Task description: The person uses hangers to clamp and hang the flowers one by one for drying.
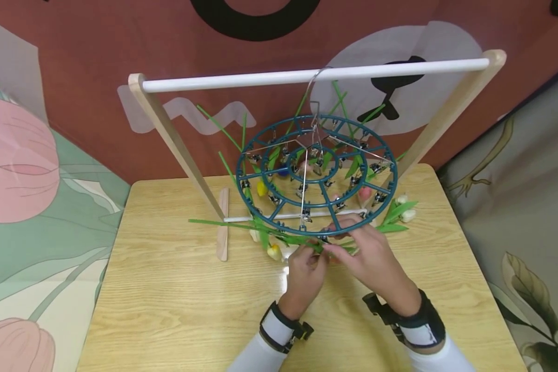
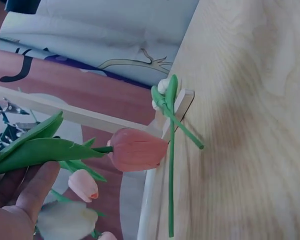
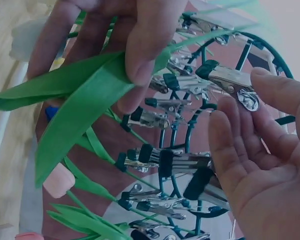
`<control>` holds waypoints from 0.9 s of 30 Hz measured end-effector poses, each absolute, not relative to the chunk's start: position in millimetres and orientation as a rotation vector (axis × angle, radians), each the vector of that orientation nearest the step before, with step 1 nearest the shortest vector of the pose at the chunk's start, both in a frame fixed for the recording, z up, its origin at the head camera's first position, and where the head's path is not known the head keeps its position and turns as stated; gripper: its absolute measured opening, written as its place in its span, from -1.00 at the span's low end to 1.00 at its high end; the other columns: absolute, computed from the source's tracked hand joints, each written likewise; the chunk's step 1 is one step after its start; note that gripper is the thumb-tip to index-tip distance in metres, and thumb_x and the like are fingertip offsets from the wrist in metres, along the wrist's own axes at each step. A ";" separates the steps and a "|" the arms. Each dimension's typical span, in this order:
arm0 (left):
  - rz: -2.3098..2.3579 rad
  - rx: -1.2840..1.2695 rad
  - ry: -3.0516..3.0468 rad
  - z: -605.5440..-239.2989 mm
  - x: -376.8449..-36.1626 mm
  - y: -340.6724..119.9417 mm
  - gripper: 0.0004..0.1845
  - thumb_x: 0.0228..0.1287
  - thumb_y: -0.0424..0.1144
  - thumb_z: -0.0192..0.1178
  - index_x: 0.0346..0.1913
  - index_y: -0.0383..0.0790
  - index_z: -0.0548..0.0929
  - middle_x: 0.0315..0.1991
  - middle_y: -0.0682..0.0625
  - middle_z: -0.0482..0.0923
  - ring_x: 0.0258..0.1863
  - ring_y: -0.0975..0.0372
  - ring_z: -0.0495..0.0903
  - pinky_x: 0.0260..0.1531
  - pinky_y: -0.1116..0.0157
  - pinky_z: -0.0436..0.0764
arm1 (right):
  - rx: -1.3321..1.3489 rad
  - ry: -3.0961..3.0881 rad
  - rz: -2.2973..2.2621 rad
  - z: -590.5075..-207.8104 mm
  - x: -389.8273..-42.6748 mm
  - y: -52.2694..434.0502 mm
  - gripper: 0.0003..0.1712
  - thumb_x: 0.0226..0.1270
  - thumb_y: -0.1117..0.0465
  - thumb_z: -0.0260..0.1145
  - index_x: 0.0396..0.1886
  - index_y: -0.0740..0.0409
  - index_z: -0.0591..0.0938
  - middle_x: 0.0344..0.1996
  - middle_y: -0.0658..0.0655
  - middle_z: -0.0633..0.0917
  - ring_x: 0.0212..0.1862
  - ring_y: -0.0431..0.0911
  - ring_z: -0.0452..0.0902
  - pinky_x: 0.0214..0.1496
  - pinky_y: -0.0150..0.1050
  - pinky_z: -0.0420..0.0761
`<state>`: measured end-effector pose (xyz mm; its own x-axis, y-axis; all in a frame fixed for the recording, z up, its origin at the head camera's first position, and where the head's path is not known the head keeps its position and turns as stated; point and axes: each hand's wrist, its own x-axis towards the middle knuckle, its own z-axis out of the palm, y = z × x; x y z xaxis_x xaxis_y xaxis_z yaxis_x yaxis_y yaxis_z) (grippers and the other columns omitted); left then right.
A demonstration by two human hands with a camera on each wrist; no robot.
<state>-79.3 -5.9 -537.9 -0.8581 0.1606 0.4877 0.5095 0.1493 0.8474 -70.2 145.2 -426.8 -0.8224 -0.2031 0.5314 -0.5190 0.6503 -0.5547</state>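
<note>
I am pinching the green leaves of an artificial pink tulip [image 2: 136, 149] in my left hand [image 1: 305, 274], thumb and fingers closed on the leaves [image 3: 85, 95] just below the near rim of the round teal clip hanger [image 1: 316, 175]. The tulip's stem end is pointing up toward the clips while its bloom is hanging out over the light wooden table [image 1: 167, 310], just in front of the wooden rack foot [image 2: 182, 102].

Moving right, my right hand [image 1: 376, 261] is meeting the left at the hanger's near edge. Its thumb is resting on the pressing end of 1 metal clip [image 3: 230, 82], the other fingers lying relaxed and straight beneath it; I am touching the clip, not yet squeezing it, as far as I can judge.

To do this well, I am thinking the clip needs to be pressed fully open before the leaves go in, and the hanger kept from swinging on its hook under the white rail [image 1: 316, 76]. Other tulips [image 1: 365, 195] are already hanging from clips farther round.
</note>
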 end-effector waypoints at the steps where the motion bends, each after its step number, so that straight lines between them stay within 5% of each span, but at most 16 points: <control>1: -1.768 -0.650 -2.144 -537.2 -80.1 -6.4 -0.94 0.27 -0.57 0.24 -0.25 -0.46 0.70 -0.25 -0.25 0.73 -0.40 0.07 0.77 -0.39 0.43 0.77 | 0.572 -2.430 1.012 -427.1 -70.2 146.5 -0.57 0.24 0.11 0.57 -0.01 0.24 0.66 -0.07 0.12 0.73 -0.10 -0.05 0.71 -0.02 -0.35 0.70; 5: -1.753 -0.647 -2.145 -533.9 -82.6 -8.2 -0.90 0.28 -0.56 0.25 -0.20 -0.43 0.73 -0.07 -0.29 0.76 -0.38 0.08 0.76 -0.40 0.45 0.75 | 0.604 -2.364 1.039 -429.6 -70.8 148.2 -0.51 0.44 -0.15 0.29 -0.09 0.24 0.66 -0.27 0.06 0.71 -0.28 -0.15 0.62 -0.21 -0.42 0.63; 10: -1.766 -0.661 -2.133 -529.8 -83.6 -9.5 -0.82 0.29 -0.57 0.25 -0.08 -0.43 0.74 0.12 -0.29 0.71 -0.30 0.04 0.79 -0.39 0.43 0.77 | 0.651 -2.324 1.064 -432.7 -70.2 146.6 -0.51 0.46 -0.15 0.26 -0.19 0.23 0.67 -0.34 0.04 0.67 -0.34 -0.16 0.59 -0.27 -0.48 0.61; 18: -1.716 -0.720 -2.141 -523.1 -84.4 -9.1 -0.72 0.35 -0.55 0.22 0.09 -0.42 0.71 0.12 -0.30 0.70 -0.49 0.20 0.71 -0.49 0.54 0.68 | 0.659 -2.311 1.092 -435.7 -68.6 145.6 -0.53 0.49 -0.11 0.26 -0.20 0.25 0.72 -0.36 0.10 0.71 -0.33 -0.14 0.60 -0.28 -0.52 0.61; 27: -1.771 -0.768 -2.128 -522.1 -83.3 -10.2 -0.69 0.41 -0.52 0.20 0.17 -0.45 0.65 0.06 -0.26 0.73 -0.22 0.11 0.80 -0.25 0.49 0.76 | 0.703 -2.300 1.071 -437.6 -71.0 144.7 -0.53 0.50 -0.10 0.24 -0.19 0.26 0.71 -0.32 0.08 0.71 -0.33 -0.14 0.59 -0.29 -0.50 0.62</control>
